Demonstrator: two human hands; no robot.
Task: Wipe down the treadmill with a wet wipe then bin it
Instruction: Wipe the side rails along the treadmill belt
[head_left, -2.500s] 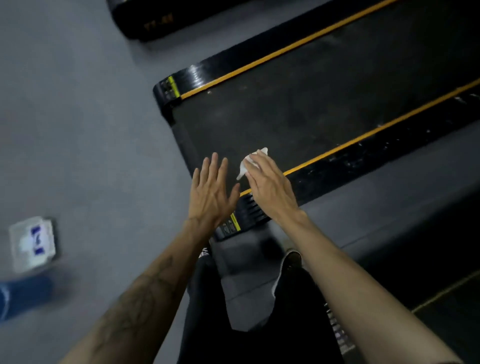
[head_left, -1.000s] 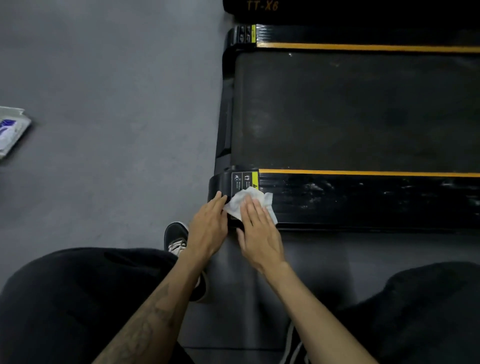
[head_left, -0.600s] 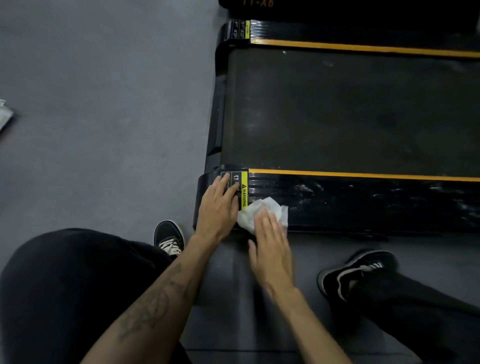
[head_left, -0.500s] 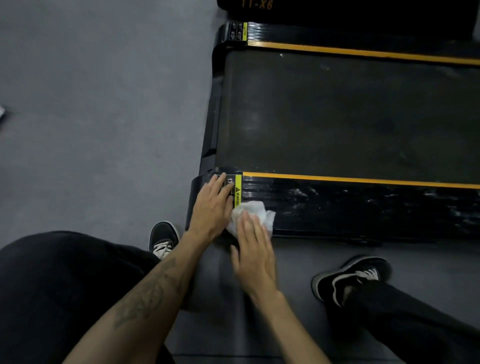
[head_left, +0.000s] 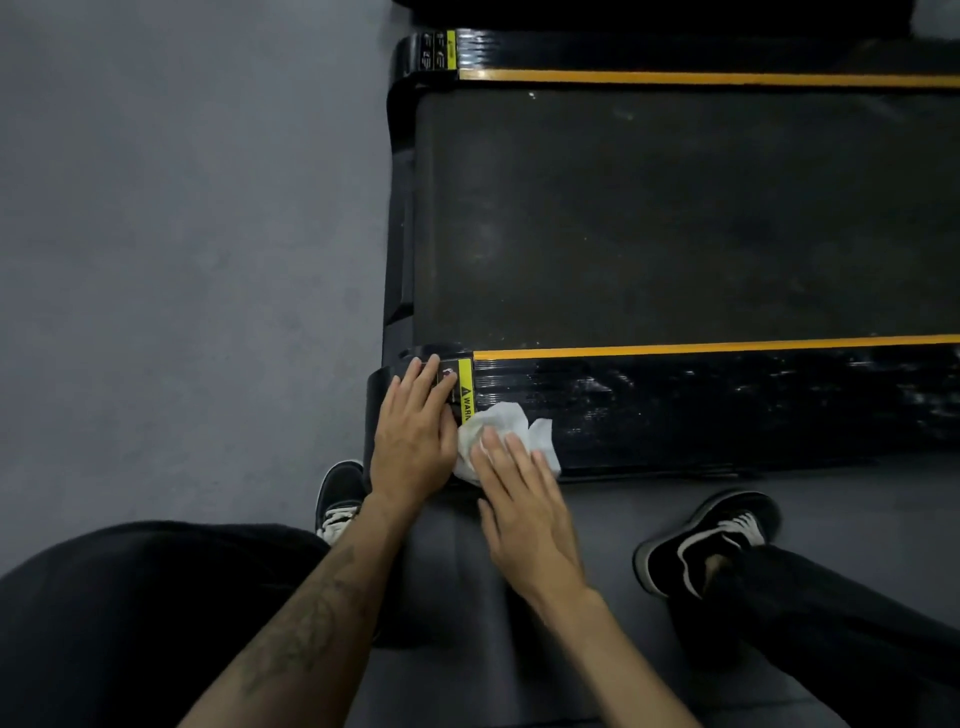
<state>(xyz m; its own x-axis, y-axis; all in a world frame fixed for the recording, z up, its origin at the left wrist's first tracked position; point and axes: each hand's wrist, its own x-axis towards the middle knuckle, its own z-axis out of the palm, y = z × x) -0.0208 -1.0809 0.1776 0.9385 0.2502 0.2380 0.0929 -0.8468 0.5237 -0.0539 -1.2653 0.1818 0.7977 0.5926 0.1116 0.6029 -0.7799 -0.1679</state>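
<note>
Your right hand lies flat with straight fingers pressing the wet wipe onto the near side rail of the treadmill; nothing is clenched, the wipe is pinned under the fingertips, not grasped. The wipe sits crumpled at the rail's rear end, its white folds showing at 12 and 1 o'clock of your fingertips, just beside the yellow warning label. Your left hand rests open and flat on the rail's end cap, at 9 o'clock of the wipe, thumb edge touching it, fingers partly covering the label. Orange stripe runs along the rail's far edge, bordering the belt. Your left shoe sits at 7 o'clock of the left hand, your right shoe at 3 o'clock of the right hand, both on the grey floor
</note>
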